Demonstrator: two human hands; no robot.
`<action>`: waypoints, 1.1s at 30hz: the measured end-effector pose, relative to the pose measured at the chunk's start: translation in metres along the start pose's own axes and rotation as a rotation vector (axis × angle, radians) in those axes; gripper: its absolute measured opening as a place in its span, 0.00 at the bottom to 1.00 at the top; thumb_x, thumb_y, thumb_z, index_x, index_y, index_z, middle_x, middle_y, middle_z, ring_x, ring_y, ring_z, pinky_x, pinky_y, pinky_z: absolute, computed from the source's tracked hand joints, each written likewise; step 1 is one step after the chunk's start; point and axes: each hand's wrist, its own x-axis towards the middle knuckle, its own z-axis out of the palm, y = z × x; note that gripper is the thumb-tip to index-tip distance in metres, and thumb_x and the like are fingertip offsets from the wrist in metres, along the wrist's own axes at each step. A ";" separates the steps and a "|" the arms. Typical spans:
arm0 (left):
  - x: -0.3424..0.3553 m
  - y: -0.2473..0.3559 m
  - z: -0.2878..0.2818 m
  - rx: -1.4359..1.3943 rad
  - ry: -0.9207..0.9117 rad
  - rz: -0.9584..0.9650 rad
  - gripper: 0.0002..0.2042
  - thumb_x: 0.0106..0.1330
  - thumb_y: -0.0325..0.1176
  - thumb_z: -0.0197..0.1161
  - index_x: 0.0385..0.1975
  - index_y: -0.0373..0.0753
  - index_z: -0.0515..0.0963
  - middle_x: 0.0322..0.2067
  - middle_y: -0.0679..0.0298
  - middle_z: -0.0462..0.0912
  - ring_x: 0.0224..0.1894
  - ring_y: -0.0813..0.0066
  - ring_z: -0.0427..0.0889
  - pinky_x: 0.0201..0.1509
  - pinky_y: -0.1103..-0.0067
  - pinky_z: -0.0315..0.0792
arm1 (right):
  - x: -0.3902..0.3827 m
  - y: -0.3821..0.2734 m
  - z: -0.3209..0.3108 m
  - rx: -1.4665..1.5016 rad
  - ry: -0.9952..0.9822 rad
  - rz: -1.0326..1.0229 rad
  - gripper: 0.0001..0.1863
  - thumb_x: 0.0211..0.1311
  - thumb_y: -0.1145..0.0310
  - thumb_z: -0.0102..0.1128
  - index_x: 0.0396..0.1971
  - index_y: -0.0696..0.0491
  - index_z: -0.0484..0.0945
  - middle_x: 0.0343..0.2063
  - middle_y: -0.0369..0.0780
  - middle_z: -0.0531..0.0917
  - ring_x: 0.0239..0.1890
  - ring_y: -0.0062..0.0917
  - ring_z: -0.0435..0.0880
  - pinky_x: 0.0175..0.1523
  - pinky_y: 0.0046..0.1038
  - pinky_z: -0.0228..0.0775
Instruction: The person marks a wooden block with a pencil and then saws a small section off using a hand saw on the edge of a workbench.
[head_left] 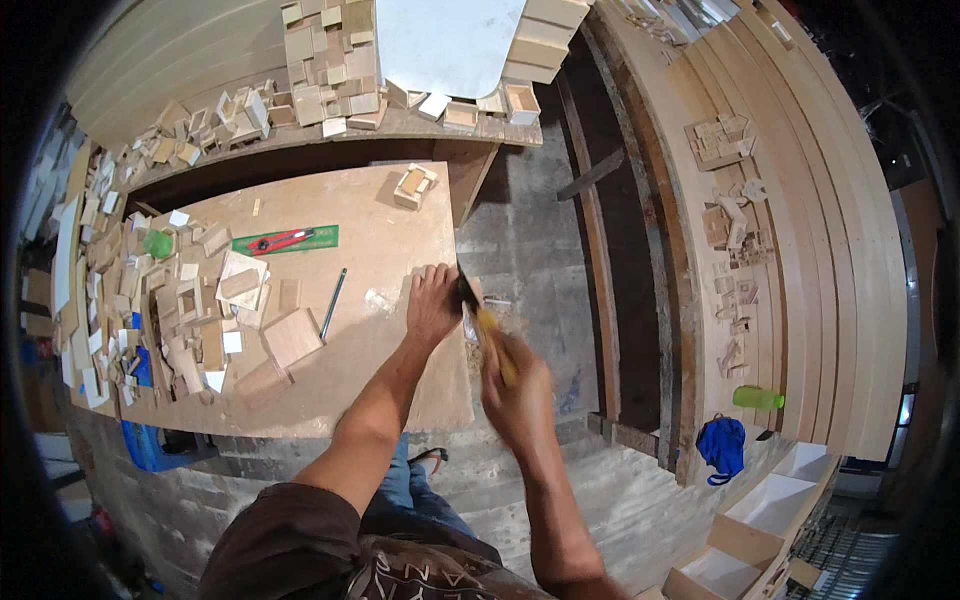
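A broad plywood table [380,212] fills the left and centre of the frame, its right edge dropping near the middle. Long pale planks [845,260] curve down the right side. A heap of small wooden blocks [190,300] crowds the table's left end. At the centre, the person's right hand [517,385] has a closed grip on a wooden-handled tool [484,325], probably a saw; its dark blade slants up to the table's right edge. The left hand [435,300] rests palm-down at that edge, just beside the blade; I cannot tell whether its grip pins a small piece, since the hand would hide it and the tool is blurred. Working well here likely means bracing firmly against the edge, keeping those fingertips clear of the blade, and making straight, light, even strokes. Smaller things lie left and above: a green ruler [327,238], a little wooden box [414,186] at upper centre, a red cutter [283,241] on the ruler, and a slim dark pencil [334,305].
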 end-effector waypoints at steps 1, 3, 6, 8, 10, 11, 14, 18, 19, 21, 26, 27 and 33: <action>0.005 0.008 -0.002 -0.039 -0.016 0.012 0.14 0.63 0.41 0.60 0.43 0.41 0.74 0.41 0.60 0.75 0.49 0.60 0.74 0.51 0.63 0.65 | 0.033 0.013 0.016 -0.018 -0.001 0.043 0.14 0.70 0.72 0.60 0.49 0.65 0.82 0.40 0.56 0.87 0.43 0.36 0.90 0.50 0.31 0.78; -0.001 0.001 0.001 0.004 0.017 0.044 0.14 0.64 0.41 0.60 0.44 0.41 0.74 0.43 0.59 0.76 0.50 0.59 0.74 0.51 0.63 0.65 | 0.073 0.000 0.027 -0.032 -0.034 0.084 0.13 0.70 0.72 0.60 0.47 0.66 0.82 0.38 0.57 0.87 0.43 0.37 0.90 0.48 0.32 0.78; 0.004 0.004 0.000 -0.030 -0.033 0.004 0.14 0.63 0.41 0.61 0.44 0.42 0.74 0.43 0.58 0.75 0.50 0.59 0.74 0.52 0.63 0.65 | 0.067 0.044 0.042 0.030 0.099 -0.028 0.13 0.70 0.73 0.60 0.49 0.65 0.82 0.40 0.56 0.87 0.45 0.37 0.90 0.49 0.32 0.78; 0.004 0.010 -0.004 -0.004 -0.057 -0.037 0.14 0.62 0.40 0.62 0.44 0.43 0.74 0.43 0.59 0.74 0.51 0.60 0.73 0.52 0.63 0.65 | 0.047 0.067 0.049 0.047 0.116 -0.071 0.14 0.70 0.74 0.60 0.51 0.65 0.81 0.42 0.55 0.88 0.47 0.35 0.89 0.50 0.32 0.77; 0.003 0.005 -0.004 -0.023 0.011 -0.023 0.13 0.60 0.38 0.64 0.43 0.43 0.73 0.42 0.60 0.73 0.50 0.60 0.72 0.50 0.64 0.64 | 0.015 0.081 0.062 0.061 0.149 -0.133 0.17 0.71 0.74 0.59 0.56 0.64 0.79 0.45 0.55 0.87 0.50 0.33 0.87 0.54 0.30 0.77; 0.003 0.010 -0.002 -0.028 0.029 -0.004 0.14 0.60 0.38 0.64 0.42 0.43 0.73 0.41 0.61 0.72 0.49 0.60 0.72 0.49 0.64 0.64 | 0.003 0.093 0.069 0.097 0.178 -0.162 0.18 0.72 0.73 0.59 0.57 0.64 0.78 0.46 0.55 0.87 0.51 0.33 0.87 0.55 0.31 0.76; 0.002 0.004 0.002 0.000 0.090 0.024 0.13 0.59 0.37 0.64 0.41 0.43 0.73 0.41 0.61 0.72 0.47 0.61 0.72 0.48 0.65 0.63 | -0.008 0.056 0.045 0.106 0.113 0.004 0.18 0.72 0.73 0.59 0.58 0.64 0.78 0.47 0.54 0.87 0.52 0.31 0.86 0.55 0.30 0.76; -0.006 -0.001 0.012 0.060 0.072 0.001 0.13 0.61 0.39 0.62 0.41 0.42 0.73 0.41 0.60 0.72 0.47 0.61 0.72 0.48 0.65 0.64 | -0.067 -0.026 -0.012 0.073 0.008 0.148 0.17 0.72 0.74 0.58 0.57 0.64 0.78 0.46 0.54 0.87 0.51 0.28 0.86 0.54 0.28 0.76; -0.003 -0.002 0.012 0.081 0.048 -0.004 0.13 0.61 0.38 0.62 0.41 0.42 0.72 0.41 0.60 0.72 0.47 0.61 0.72 0.48 0.65 0.64 | -0.075 -0.033 -0.019 0.090 -0.004 0.182 0.16 0.72 0.75 0.58 0.56 0.64 0.78 0.46 0.54 0.87 0.51 0.28 0.86 0.53 0.28 0.76; -0.004 -0.006 0.015 0.053 0.026 -0.011 0.13 0.61 0.38 0.62 0.42 0.42 0.72 0.41 0.60 0.73 0.47 0.61 0.72 0.48 0.65 0.64 | -0.062 -0.026 -0.017 0.068 0.049 0.013 0.16 0.72 0.72 0.58 0.54 0.65 0.79 0.40 0.57 0.87 0.45 0.40 0.89 0.48 0.34 0.79; 0.001 0.012 -0.002 -0.044 -0.042 0.008 0.14 0.62 0.38 0.62 0.43 0.41 0.72 0.42 0.59 0.73 0.48 0.60 0.72 0.50 0.64 0.64 | 0.040 0.029 0.033 0.005 0.063 0.059 0.16 0.71 0.71 0.59 0.53 0.63 0.80 0.38 0.59 0.86 0.45 0.41 0.90 0.49 0.35 0.79; 0.001 0.011 -0.007 -0.050 -0.066 0.009 0.14 0.62 0.38 0.62 0.43 0.41 0.72 0.42 0.59 0.73 0.49 0.60 0.72 0.50 0.64 0.64 | 0.038 0.040 0.040 0.049 0.078 0.040 0.16 0.71 0.71 0.58 0.53 0.64 0.80 0.40 0.57 0.86 0.45 0.38 0.89 0.50 0.34 0.78; 0.007 0.014 -0.006 0.025 -0.081 -0.046 0.14 0.60 0.34 0.64 0.44 0.40 0.73 0.43 0.58 0.74 0.52 0.59 0.72 0.53 0.64 0.65 | -0.014 0.120 0.066 0.153 0.201 -0.245 0.18 0.73 0.73 0.56 0.59 0.63 0.78 0.46 0.50 0.88 0.48 0.27 0.86 0.53 0.28 0.77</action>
